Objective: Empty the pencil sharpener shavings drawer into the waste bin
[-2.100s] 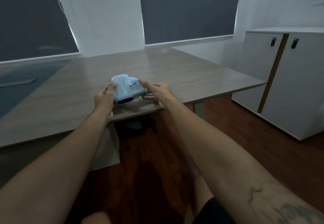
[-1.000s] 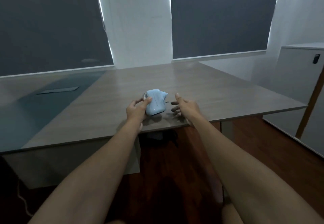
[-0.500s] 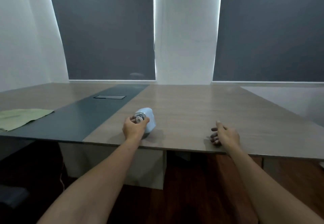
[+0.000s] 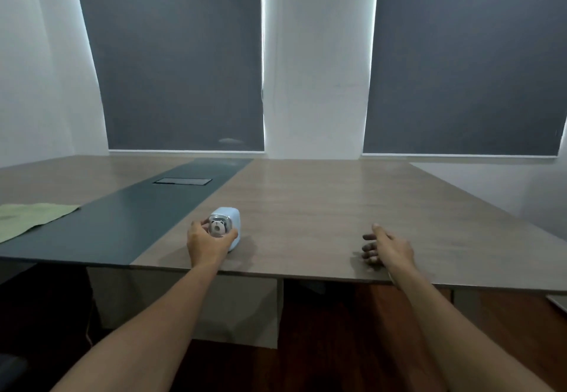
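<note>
A light blue pencil sharpener [image 4: 230,222] stands on the wooden table [image 4: 322,207] near its front edge, its bear-face front turned toward me. My left hand [image 4: 205,246] wraps around the sharpener's near end, thumb and fingers on either side of the bear face. My right hand [image 4: 385,249] rests on the table well to the right, fingers loosely spread, holding nothing. No waste bin shows in this view. Whether the shavings drawer sits in the sharpener is hidden by my left hand.
A dark teal strip [image 4: 129,216] runs along the table with a cable hatch [image 4: 182,181] set in it. A pale green cloth [image 4: 27,216] lies at the far left. Two windows with dark blinds [image 4: 181,63] fill the wall behind.
My right hand let go of the sharpener and moved right onto the table. My left hand kept hold and turned the sharpener's front toward me. The view swung left, away from the white cabinet.
</note>
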Demonstrator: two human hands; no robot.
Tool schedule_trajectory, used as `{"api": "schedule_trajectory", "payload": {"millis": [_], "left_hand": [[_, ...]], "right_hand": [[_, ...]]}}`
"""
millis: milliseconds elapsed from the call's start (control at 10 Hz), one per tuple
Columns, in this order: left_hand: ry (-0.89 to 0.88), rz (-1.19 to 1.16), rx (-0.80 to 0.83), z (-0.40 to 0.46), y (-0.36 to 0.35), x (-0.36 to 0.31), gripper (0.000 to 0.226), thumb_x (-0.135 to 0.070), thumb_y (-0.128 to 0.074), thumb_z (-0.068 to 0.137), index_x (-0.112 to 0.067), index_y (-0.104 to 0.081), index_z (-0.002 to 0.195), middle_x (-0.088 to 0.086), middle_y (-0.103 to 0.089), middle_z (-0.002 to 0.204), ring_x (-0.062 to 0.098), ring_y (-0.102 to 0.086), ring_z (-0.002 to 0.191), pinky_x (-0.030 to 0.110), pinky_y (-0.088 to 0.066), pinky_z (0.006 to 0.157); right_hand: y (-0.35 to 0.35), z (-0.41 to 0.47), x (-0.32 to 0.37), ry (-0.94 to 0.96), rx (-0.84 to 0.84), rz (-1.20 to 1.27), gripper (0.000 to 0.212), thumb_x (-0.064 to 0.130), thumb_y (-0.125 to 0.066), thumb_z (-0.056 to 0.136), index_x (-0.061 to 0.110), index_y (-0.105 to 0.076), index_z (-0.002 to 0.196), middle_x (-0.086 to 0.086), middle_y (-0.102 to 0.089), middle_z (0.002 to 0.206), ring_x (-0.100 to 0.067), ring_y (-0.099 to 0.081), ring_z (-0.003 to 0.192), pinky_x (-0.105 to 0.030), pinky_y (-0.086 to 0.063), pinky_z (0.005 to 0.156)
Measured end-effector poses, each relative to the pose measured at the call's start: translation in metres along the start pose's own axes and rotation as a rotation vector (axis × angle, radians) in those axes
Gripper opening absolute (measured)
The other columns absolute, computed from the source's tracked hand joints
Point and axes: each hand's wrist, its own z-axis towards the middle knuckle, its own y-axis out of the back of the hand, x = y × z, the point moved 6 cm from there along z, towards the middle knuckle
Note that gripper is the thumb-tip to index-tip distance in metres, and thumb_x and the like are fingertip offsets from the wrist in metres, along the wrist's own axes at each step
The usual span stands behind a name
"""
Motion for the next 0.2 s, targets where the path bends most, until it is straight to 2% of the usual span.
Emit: {"api": "schedule_trajectory", "payload": {"millis": [100,200], "left_hand": [[-0.011,0.070,0.029,-0.004,0.001,-0.008,0.078,-0.034,-0.088,0.059,-0.002,-0.052,0.121,0.019,-0.061,0.123,0.034,-0.059,0.112,0.038,-0.045,0.092],[-0.073,0.151,0.006,-0.010,0.002,-0.034,0.095,-0.057,-0.080,0.062,-0.004,-0.046,0.133,0.018,-0.051,0.136,0.034,-0.048,0.127,0.042,-0.041,0.100]], "right_hand": [[-0.002,0.000,0.006,-0.022,-0.003,0.046,0.037,0.036,-0.053,0.099,0.005,-0.067,0.084,-0.017,-0.064,0.075,-0.026,-0.063,0.056,-0.030,-0.054,0.045],[-0.007,0.005,0.006,0.011,-0.009,0.045,0.034,0.037,-0.059,0.095,0.007,-0.069,0.084,-0.015,-0.066,0.085,-0.027,-0.067,0.067,-0.036,-0.062,0.061]]}}
